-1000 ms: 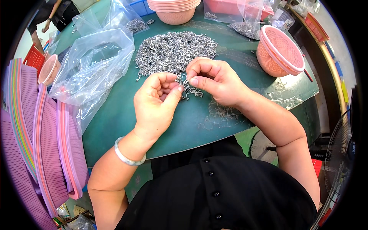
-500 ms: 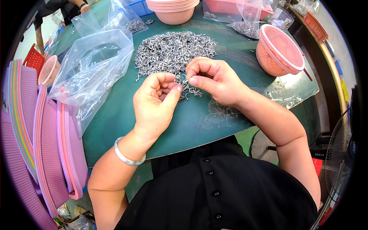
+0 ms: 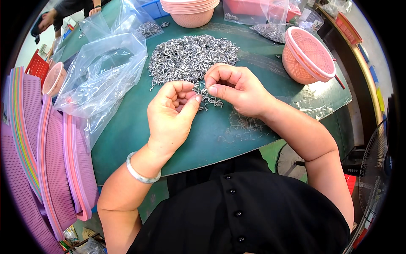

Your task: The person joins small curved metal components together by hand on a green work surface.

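A broad heap of small curled grey metal hooks [image 3: 192,55] lies on the green tabletop [image 3: 169,156] in front of me. Closer in, a little cluster of the same metal pieces [image 3: 211,101] sits just under my fingertips. My left hand [image 3: 173,108] is closed in a pinch, thumb against fingers, at the left side of this cluster. Opposite it, my right hand [image 3: 239,89] pinches with thumb and index finger. Some metal shows in the narrow gap between the two hands, but whatever each pinch holds is too small to make out.
Left of the heap lies a clear plastic bag [image 3: 105,76]. Purple baskets [image 3: 55,169] stand along the table's left side. Pink bowls [image 3: 190,15] are stacked at the back, with pink baskets [image 3: 306,55] at right. A person's hand [image 3: 95,10] shows at the far left.
Both my hands stay almost exactly in place, still pinching. At the far upper left, the other person has shifted, and another hand with a dark object has come into view.
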The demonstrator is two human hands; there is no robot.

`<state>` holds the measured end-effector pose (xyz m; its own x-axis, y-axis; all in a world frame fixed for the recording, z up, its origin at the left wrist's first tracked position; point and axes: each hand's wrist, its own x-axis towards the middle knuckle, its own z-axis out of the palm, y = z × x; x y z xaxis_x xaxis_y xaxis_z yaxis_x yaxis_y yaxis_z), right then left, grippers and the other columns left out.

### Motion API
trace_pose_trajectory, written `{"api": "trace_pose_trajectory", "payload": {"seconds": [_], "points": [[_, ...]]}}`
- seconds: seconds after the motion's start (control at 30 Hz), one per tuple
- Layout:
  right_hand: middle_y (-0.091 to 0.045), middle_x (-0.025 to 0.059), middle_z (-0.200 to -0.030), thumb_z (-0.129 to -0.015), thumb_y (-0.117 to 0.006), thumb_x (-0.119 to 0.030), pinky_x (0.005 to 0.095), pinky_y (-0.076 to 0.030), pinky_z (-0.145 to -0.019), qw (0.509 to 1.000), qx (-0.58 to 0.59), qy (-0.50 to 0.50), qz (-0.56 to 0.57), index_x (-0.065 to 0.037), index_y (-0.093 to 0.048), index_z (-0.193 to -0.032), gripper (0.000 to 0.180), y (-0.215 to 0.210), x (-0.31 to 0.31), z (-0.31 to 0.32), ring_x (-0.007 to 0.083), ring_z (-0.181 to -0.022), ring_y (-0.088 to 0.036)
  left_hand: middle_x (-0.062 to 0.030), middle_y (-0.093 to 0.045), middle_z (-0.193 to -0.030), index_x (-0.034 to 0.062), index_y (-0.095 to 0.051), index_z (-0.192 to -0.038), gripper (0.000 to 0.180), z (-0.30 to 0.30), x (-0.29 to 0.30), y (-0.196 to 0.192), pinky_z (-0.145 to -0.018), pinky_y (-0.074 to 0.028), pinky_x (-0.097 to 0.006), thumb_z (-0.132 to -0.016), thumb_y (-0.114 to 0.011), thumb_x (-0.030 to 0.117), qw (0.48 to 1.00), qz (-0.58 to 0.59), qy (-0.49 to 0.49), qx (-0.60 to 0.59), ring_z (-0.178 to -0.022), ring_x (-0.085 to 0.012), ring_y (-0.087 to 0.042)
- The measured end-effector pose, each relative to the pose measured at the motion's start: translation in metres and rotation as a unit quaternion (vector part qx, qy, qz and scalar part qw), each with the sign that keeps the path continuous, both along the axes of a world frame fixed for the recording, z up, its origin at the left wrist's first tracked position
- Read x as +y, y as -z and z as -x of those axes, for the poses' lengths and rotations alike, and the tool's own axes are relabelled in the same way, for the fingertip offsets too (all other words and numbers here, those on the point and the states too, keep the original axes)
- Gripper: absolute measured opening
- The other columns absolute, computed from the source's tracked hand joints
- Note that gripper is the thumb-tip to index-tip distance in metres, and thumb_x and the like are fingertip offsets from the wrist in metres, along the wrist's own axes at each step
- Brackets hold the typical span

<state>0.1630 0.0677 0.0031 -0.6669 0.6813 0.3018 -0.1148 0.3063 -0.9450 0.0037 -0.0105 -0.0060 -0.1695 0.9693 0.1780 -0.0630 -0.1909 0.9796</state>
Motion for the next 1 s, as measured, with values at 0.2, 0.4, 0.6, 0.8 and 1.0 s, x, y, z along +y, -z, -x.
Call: {"api": "trace_pose_trajectory", "payload": {"seconds": [0.2, 0.4, 0.6, 0.8, 1.0], "points": [[-0.052, -0.0001, -0.075, -0.081, -0.058, -0.004, 0.0227, -0.042, -0.065, 1.000, -0.006, 0.019, 0.021, -0.001, -0.056, -0.080, 0.004, 0.001, 0.001, -0.001, 0.0071, -0.071, -0.047, -0.0062, -0.060, -0.082, -0.0024, -0.055, -0.099, 0.020, 0.000, 0.000, -0.003, -0.065, -0.051, -0.023, -0.080, -0.061, -0.002, 0.997, 0.030, 0.023, -0.060, -0.070, -0.0098, -0.058], [-0.052, 0.0070, -0.076, -0.077, -0.056, 0.000, 0.0290, -0.043, -0.067, 0.969, -0.066, 0.089, -0.221, -0.001, -0.054, -0.079, 0.003, 0.005, 0.013, -0.007, 0.0183, -0.073, -0.052, -0.0075, -0.061, -0.080, -0.0021, -0.058, -0.095, 0.013, 0.003, 0.012, -0.020, -0.062, -0.052, -0.024, -0.082, -0.059, -0.001, 0.991, 0.069, 0.039, -0.104, -0.068, -0.0130, -0.060], [-0.057, 0.0149, -0.080, -0.072, -0.055, -0.004, 0.0413, -0.046, -0.070, 0.954, -0.061, 0.135, -0.261, -0.002, -0.056, -0.078, 0.006, 0.018, 0.019, -0.002, 0.0339, -0.080, -0.056, -0.0039, -0.059, -0.070, -0.0025, -0.059, -0.089, 0.010, -0.057, 0.063, -0.085, -0.059, -0.048, -0.024, -0.080, -0.059, 0.002, 0.979, -0.096, 0.098, 0.149, -0.065, -0.0097, -0.057], [-0.057, 0.0159, -0.078, -0.072, -0.057, -0.006, 0.0395, -0.045, -0.070, 0.966, -0.026, 0.119, -0.229, -0.001, -0.056, -0.077, 0.007, 0.016, 0.027, 0.000, 0.0329, -0.078, -0.057, -0.0088, -0.063, -0.072, -0.0017, -0.064, -0.093, 0.020, -0.147, 0.150, -0.117, -0.060, -0.048, -0.024, -0.079, -0.054, 0.010, 0.825, -0.205, 0.171, 0.499, -0.065, -0.0105, -0.058], [-0.057, 0.0058, -0.067, -0.076, -0.056, -0.006, 0.0288, -0.044, -0.060, 0.996, -0.024, 0.088, -0.022, 0.000, -0.058, -0.078, 0.006, 0.009, 0.040, -0.016, 0.0132, -0.062, -0.052, -0.0051, -0.063, -0.083, 0.0007, -0.061, -0.103, 0.025, -0.115, 0.150, -0.123, -0.062, -0.048, -0.024, -0.083, -0.056, 0.014, 0.899, -0.125, 0.192, 0.373, -0.071, -0.0106, -0.058]]}}
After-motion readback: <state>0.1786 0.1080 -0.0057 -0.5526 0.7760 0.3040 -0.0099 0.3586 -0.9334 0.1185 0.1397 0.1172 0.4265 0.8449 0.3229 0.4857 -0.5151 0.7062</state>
